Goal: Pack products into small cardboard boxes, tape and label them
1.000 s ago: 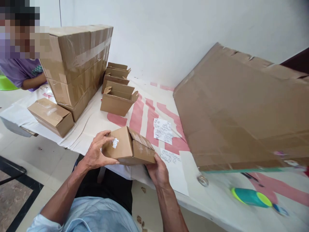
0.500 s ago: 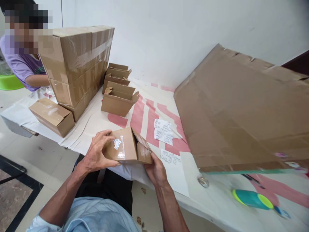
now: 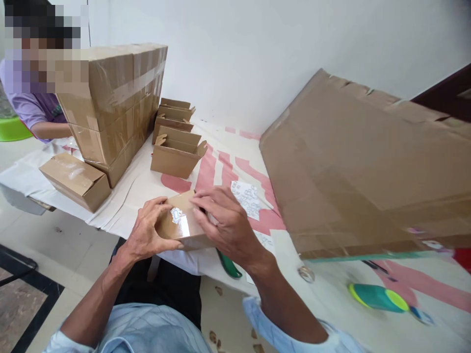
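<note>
A small brown cardboard box [image 3: 186,230] is at the table's front edge, a white printed sticker and a glossy tape strip on its upper face. My left hand [image 3: 149,230] grips its left end, thumb along the near side and fingers over the top. Across the box's right end lies my right hand [image 3: 226,220], its fingers bent and drawn together over the top face. Whatever is in those fingers, if anything, is hidden. Just below that hand shows a curved green object [image 3: 230,264], partly covered; I cannot tell its kind or whether the hand holds it.
Tall stacked taped boxes [image 3: 117,103], one closed box [image 3: 75,179] and several open boxes [image 3: 171,162] stand left. A large cardboard sheet [image 3: 353,171] leans right. Paper sheets [image 3: 248,196], a tape roll [image 3: 306,274] and a teal-and-lime object [image 3: 379,297] lie nearby. A person in purple [image 3: 40,117] sits left.
My right hand has moved from under the box's right end up onto its top. The green object has come into sight below it. My left hand keeps its grip.
</note>
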`<state>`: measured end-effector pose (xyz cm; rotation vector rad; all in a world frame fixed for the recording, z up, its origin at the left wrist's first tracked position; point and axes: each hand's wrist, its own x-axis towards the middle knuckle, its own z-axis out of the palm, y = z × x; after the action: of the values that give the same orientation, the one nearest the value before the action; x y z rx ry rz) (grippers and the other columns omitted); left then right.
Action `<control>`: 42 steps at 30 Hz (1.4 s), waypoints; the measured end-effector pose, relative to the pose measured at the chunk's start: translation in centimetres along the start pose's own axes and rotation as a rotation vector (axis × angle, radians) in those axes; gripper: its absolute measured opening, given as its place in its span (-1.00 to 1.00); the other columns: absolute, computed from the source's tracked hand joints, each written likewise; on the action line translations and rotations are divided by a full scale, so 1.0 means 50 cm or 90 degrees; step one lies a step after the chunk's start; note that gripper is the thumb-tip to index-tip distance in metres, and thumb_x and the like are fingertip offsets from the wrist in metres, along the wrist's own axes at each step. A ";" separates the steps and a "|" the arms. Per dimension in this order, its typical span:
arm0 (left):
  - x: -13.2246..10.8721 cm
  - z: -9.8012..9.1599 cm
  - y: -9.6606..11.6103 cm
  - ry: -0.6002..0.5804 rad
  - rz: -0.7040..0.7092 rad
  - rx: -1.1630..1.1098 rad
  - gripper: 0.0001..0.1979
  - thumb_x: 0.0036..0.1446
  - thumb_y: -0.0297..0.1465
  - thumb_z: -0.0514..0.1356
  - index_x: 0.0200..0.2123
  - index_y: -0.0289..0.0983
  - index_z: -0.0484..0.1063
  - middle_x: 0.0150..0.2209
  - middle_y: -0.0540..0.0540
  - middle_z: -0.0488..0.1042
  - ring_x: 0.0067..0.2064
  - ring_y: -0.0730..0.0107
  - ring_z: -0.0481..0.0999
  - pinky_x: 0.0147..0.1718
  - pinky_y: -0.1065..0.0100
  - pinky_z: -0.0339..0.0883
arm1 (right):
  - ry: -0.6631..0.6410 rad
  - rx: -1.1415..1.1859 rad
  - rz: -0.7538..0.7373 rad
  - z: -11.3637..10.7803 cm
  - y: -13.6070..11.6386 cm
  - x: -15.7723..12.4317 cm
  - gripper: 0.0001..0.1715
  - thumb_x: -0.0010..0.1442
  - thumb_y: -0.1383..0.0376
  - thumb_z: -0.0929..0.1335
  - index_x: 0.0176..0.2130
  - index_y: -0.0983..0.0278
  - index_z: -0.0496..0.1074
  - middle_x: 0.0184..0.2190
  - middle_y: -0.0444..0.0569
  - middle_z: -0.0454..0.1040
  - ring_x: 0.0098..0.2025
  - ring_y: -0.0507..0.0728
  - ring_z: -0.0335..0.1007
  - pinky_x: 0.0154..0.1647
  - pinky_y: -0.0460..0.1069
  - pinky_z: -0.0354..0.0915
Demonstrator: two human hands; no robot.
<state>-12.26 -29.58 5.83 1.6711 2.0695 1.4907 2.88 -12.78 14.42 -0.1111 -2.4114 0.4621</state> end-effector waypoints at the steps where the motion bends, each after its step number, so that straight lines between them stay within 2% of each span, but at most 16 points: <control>1: 0.000 0.003 0.003 0.001 -0.002 0.007 -0.09 -0.25 -0.11 0.64 0.19 -0.14 0.44 0.32 -0.33 0.39 0.35 -0.29 0.39 0.30 -0.24 0.29 | -0.050 -0.030 -0.036 0.003 -0.006 0.016 -0.70 0.43 0.35 0.28 -0.13 0.20 0.62 -0.14 0.06 0.58 -0.01 0.25 0.45 0.06 0.19 0.41; 5: -0.001 0.010 0.009 0.009 -0.004 0.017 -0.06 -0.24 -0.10 0.64 0.23 -0.12 0.43 0.32 -0.32 0.39 0.36 -0.28 0.38 0.30 -0.24 0.29 | -0.204 -0.153 -0.114 0.016 -0.003 0.048 -0.71 0.44 0.37 0.27 -0.19 0.23 0.59 -0.20 0.07 0.53 -0.08 0.24 0.37 -0.02 0.16 0.36; 8: -0.003 0.014 0.011 0.006 -0.007 0.009 -0.02 -0.25 -0.10 0.65 0.26 -0.10 0.41 0.33 -0.33 0.38 0.36 -0.32 0.36 0.30 -0.27 0.27 | -0.251 -0.236 -0.147 0.023 0.004 0.056 -0.75 0.40 0.42 0.30 -0.24 0.25 0.57 -0.25 0.07 0.49 -0.15 0.24 0.31 -0.12 0.13 0.31; 13: -0.005 0.017 0.013 -0.003 -0.014 0.006 0.01 -0.26 -0.17 0.66 0.29 -0.08 0.38 0.35 -0.33 0.36 0.38 -0.33 0.34 0.32 -0.30 0.23 | -0.262 -0.300 -0.175 0.033 0.001 0.057 -0.81 0.34 0.46 0.36 -0.27 0.26 0.57 -0.25 0.08 0.48 -0.14 0.25 0.31 -0.12 0.13 0.27; 24: -0.007 0.017 0.013 0.001 -0.011 0.012 0.00 -0.28 -0.20 0.66 0.27 -0.11 0.39 0.34 -0.36 0.36 0.37 -0.34 0.34 0.31 -0.30 0.23 | -0.288 -0.286 -0.192 0.036 0.000 0.058 -0.77 0.37 0.45 0.34 -0.25 0.26 0.58 -0.25 0.04 0.50 -0.16 0.22 0.31 -0.08 0.14 0.20; 28: -0.006 0.016 0.015 -0.007 -0.018 0.015 0.00 -0.27 -0.17 0.65 0.27 -0.10 0.39 0.34 -0.36 0.36 0.38 -0.33 0.34 0.31 -0.30 0.23 | -0.295 -0.306 -0.175 0.040 -0.003 0.059 -0.76 0.38 0.45 0.33 -0.24 0.27 0.59 -0.26 0.04 0.51 -0.16 0.22 0.29 -0.12 0.13 0.13; 38: 0.000 0.015 0.019 -0.003 -0.009 0.007 0.03 -0.29 -0.17 0.66 0.29 -0.14 0.40 0.33 -0.36 0.37 0.38 -0.32 0.34 0.33 -0.28 0.22 | -0.402 -0.373 -0.107 0.054 -0.020 0.082 -0.79 0.34 0.49 0.35 -0.25 0.28 0.57 -0.25 0.07 0.50 -0.12 0.25 0.29 -0.12 0.13 0.06; 42: -0.004 0.015 0.015 -0.004 -0.004 0.009 0.02 -0.26 -0.17 0.65 0.29 -0.17 0.39 0.33 -0.38 0.37 0.37 -0.30 0.35 0.32 -0.27 0.25 | -0.397 -0.405 -0.124 0.059 -0.026 0.081 -0.91 0.29 0.44 0.43 -0.28 0.28 0.53 -0.26 0.08 0.48 -0.14 0.27 0.25 -0.11 0.14 0.05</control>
<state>-11.21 -29.34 5.91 1.6695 2.0857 1.4710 -2.07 -14.09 15.20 -0.0037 -3.0578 -0.4443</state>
